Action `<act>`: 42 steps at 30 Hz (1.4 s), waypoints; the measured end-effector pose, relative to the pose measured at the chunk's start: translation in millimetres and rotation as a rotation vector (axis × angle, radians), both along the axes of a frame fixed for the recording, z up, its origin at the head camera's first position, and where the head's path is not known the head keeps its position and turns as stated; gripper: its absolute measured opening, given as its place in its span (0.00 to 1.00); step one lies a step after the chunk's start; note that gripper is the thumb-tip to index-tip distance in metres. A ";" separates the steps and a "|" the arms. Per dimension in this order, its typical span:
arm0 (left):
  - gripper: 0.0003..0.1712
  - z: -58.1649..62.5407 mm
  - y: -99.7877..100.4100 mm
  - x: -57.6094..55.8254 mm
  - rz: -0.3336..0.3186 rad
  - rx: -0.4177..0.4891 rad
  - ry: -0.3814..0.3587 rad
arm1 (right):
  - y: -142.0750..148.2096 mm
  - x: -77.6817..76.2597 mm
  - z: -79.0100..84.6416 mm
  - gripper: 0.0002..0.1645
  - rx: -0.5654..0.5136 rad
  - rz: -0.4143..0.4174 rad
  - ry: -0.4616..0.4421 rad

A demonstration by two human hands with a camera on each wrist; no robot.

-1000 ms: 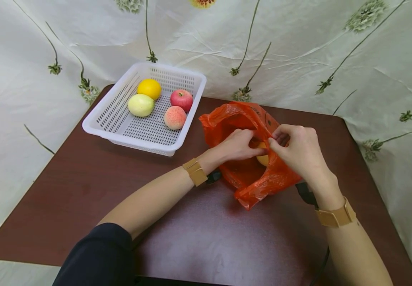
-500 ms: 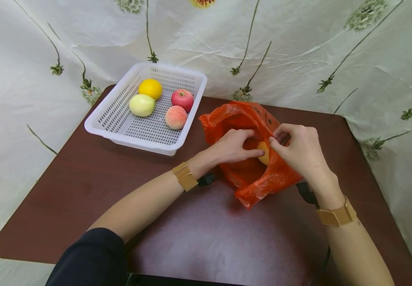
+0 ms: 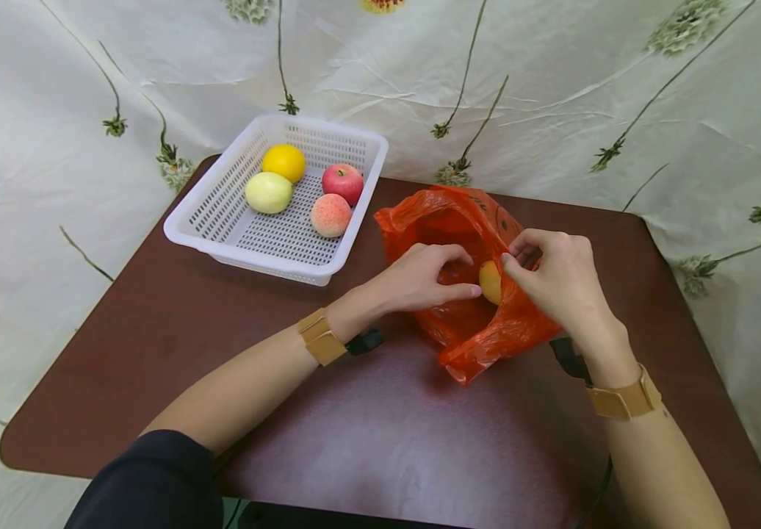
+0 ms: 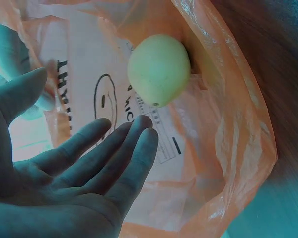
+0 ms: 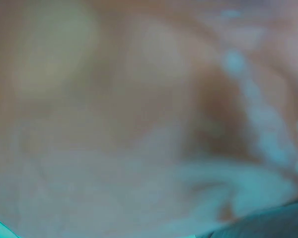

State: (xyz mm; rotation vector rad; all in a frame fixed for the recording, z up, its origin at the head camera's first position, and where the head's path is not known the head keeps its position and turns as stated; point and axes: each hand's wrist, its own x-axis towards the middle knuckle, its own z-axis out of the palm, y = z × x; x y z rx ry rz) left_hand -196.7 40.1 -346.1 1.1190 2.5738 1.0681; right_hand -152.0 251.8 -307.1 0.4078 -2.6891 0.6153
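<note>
A red plastic bag (image 3: 466, 334) lies on the table with its mouth spread. Inside it rests a smooth, egg-shaped yellowish fruit (image 4: 159, 69), its exact kind unclear. My left hand (image 3: 413, 281) is over the bag's mouth, fingers extended and spread, apart from the fruit in the left wrist view and holding nothing. On the far side, my right hand (image 3: 555, 279) pinches the bag's rim between thumb and fingers. The right wrist view is too blurred to show more than bag film close to the lens.
A white perforated basket (image 3: 268, 268) stands at the back left of the brown table (image 3: 156, 360). It holds an orange-yellow fruit (image 3: 284, 162), a pale green-yellow fruit (image 3: 268, 192), a red apple (image 3: 343, 184) and a peach (image 3: 330, 215). Flowered cloth (image 3: 552, 95) hangs behind.
My left hand has drawn back leftward from the fruit, and its fingers have spread, leaving the fruit in the bag. My right hand keeps pinching the rim. The head view shifts slightly.
</note>
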 end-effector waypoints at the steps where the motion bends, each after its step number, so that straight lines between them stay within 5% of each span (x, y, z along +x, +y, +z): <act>1: 0.27 0.8 -1.9 1.4 -0.002 0.008 -0.003 | 0.3 0.1 0.0 0.07 -0.003 -0.001 0.003; 9: 0.24 5.4 -15.1 11.0 -0.006 0.000 0.026 | 1.0 0.8 -0.7 0.07 -0.014 -0.008 0.004; 29: 0.20 11.3 -61.6 37.8 0.020 0.119 -0.046 | 2.2 4.2 -3.8 0.06 -0.030 -0.014 0.001; 42: 0.23 24.8 -115.8 57.3 0.096 0.116 -0.068 | 4.7 5.6 -7.7 0.06 -0.035 -0.025 -0.004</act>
